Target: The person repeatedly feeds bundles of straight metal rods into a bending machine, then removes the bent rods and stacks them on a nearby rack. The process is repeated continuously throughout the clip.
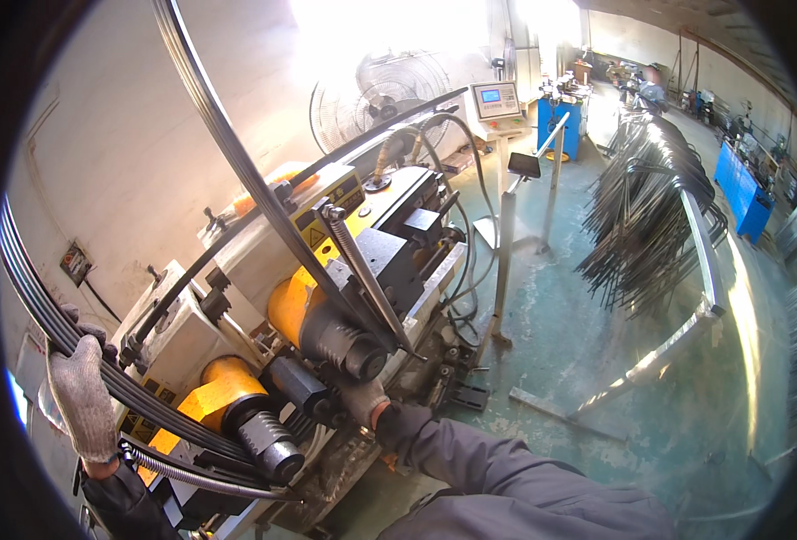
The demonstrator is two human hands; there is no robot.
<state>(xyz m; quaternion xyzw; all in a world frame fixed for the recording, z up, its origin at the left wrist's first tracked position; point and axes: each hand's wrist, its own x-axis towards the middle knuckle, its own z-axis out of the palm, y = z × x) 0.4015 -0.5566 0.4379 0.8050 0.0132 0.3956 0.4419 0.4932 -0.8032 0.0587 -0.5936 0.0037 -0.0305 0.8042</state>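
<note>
From where I stand, the work in hand looks like the holding of a bunch of long dark rods (164, 412) in place at the machine, one end of it at the near ridged roller (270, 445). The left hand (85, 400), in a pale knitted glove, has its fingers curled round the bunch, the darker fingertips showing on the far side. The rods pass straight through that grip: one stretch rises behind the hand toward the wall, the other slopes down past the yellow arm (223, 393) to the roller.

The right hand (363, 401), gloved too, reaches in low beneath the farther ridged roller (353, 353). Its fingers are hidden by the machine parts, so I can't tell whether they are spread or closed on something. The rods in the left hand lie well apart from it. A second bunch of rods (263, 200) slants down toward the farther roller, touched by neither hand as far as I can see.

The next move, I'd judge, calls for a steady left grip, with the rods kept together, and care for the right hand among those parts.
</note>
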